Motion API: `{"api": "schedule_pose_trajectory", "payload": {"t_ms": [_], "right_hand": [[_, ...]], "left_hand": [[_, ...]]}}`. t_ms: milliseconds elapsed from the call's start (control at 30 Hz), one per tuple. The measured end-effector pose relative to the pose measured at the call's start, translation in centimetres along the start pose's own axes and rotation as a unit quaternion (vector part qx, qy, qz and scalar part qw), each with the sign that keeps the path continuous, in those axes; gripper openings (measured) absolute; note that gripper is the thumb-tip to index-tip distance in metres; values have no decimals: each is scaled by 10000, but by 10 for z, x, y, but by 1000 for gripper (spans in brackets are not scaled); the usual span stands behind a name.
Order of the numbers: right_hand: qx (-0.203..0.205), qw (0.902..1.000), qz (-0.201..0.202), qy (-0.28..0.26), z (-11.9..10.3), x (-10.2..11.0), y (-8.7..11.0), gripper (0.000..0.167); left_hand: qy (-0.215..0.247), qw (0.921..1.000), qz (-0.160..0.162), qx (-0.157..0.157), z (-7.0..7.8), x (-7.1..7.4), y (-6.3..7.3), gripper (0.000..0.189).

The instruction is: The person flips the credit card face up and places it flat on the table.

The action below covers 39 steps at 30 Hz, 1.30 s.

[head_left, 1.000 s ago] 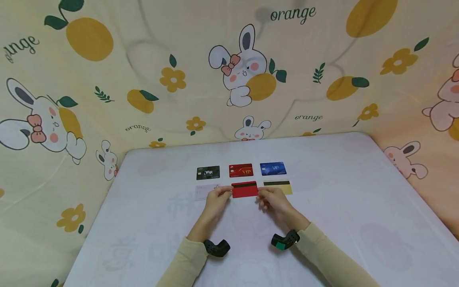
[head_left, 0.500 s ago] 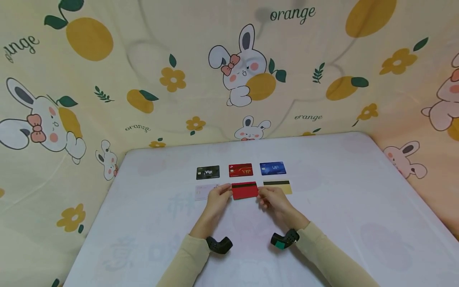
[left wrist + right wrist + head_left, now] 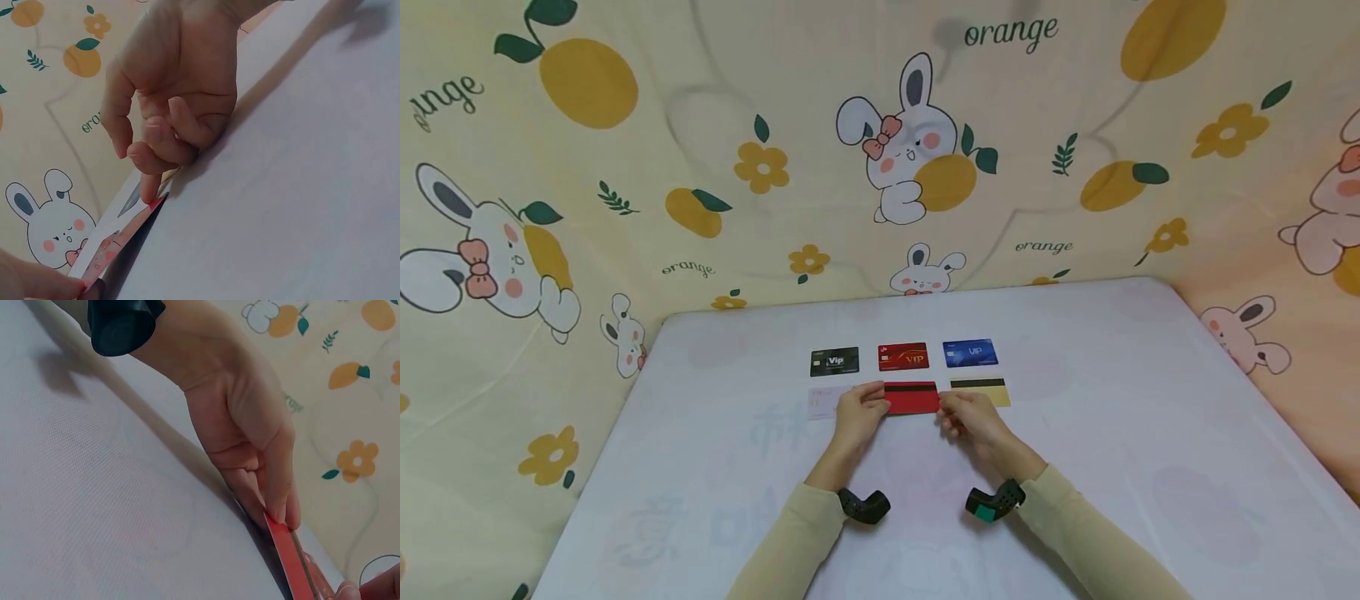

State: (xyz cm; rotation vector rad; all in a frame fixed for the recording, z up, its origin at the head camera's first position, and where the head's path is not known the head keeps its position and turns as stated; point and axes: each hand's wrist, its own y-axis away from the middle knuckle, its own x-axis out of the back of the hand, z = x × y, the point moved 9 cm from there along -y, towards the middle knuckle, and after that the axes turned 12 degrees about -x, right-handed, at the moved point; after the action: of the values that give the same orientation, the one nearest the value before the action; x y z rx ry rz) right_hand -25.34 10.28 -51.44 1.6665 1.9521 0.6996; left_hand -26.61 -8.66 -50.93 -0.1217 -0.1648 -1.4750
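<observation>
A red plastic card (image 3: 912, 398) with a dark magnetic stripe lies between both hands, stripe side up. My left hand (image 3: 859, 414) pinches its left end, thumb and finger at the corner in the right wrist view. At its right end are the fingertips of my right hand (image 3: 976, 417), the other fingers curled. A dark shadow lies along the card (image 3: 290, 562) in the right wrist view, and it looks tilted off the table. Under the left hand, a pale card (image 3: 823, 404) is partly covered; a yellow card (image 3: 992, 396) with a stripe lies behind the right hand.
In the row behind lie a black Vip card (image 3: 835, 362), a red VIP card (image 3: 903, 357) and a blue VIP card (image 3: 971, 353). The white-covered table (image 3: 1112, 467) meets a cloth wall (image 3: 1037, 108) printed with rabbits and oranges at its back.
My left hand has shifted slightly to the right and covers more of the red card's left end. The card's tilt has altered a little. My right hand stays almost still.
</observation>
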Motion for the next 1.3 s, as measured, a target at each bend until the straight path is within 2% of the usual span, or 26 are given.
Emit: {"api": "schedule_pose_trajectory", "payload": {"t_ms": [167, 333, 567, 833, 1100, 1300], "right_hand": [[1, 10000, -30, 16, 1, 0, -1, 43], [-3, 9999, -103, 5, 1, 0, -2, 44], [129, 9993, -232, 245, -2, -2, -3, 38], [183, 9981, -42, 595, -5, 1, -4, 23], [218, 9990, -137, 366, -5, 1, -5, 25], [315, 9985, -104, 436, -9, 1, -3, 25]], "left_hand": [[326, 9991, 85, 270, -6, 1, 2, 36], [460, 9983, 138, 343, -4, 2, 1, 36], [563, 9981, 113, 215, 5, 7, 4, 37], [694, 9976, -9, 74, 16, 7, 6, 38], [716, 9973, -93, 114, 18, 7, 7, 37], [736, 9972, -97, 3, 20, 8, 7, 37]]}}
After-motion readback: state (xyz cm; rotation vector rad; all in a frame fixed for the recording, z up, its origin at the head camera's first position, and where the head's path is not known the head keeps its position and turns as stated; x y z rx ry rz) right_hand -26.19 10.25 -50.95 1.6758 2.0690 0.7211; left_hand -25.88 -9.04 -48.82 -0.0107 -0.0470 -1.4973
